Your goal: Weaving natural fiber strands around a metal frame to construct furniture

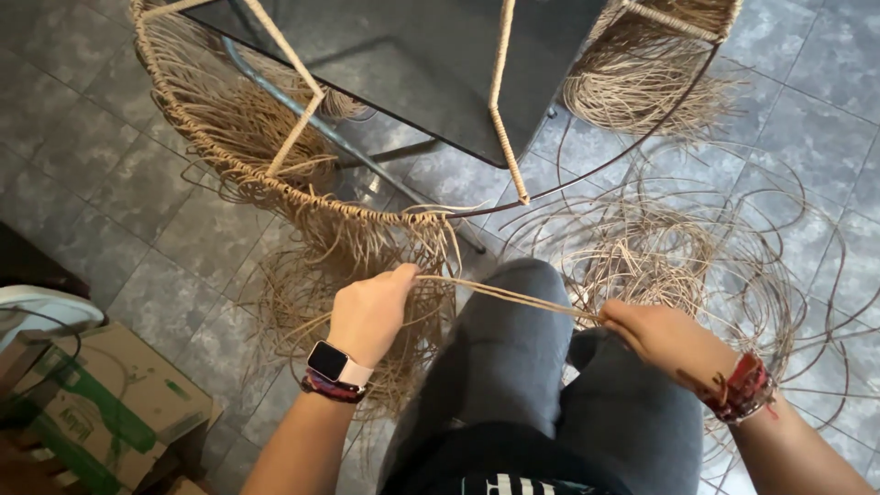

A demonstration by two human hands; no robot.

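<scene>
Woven frame [275, 174] ahead, loose strands [678, 257] right, cardboard box [101, 403] left.

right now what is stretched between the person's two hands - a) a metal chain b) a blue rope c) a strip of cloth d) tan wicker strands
d: thin tan wicker strands run taut from the left hand, at the woven rim of the frame, to the right hand, which pinches their other end.

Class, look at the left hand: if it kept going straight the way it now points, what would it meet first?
Probably the woven rim of the frame, with its loose hanging strands, just beyond the left hand; depth is hard to judge.
</scene>
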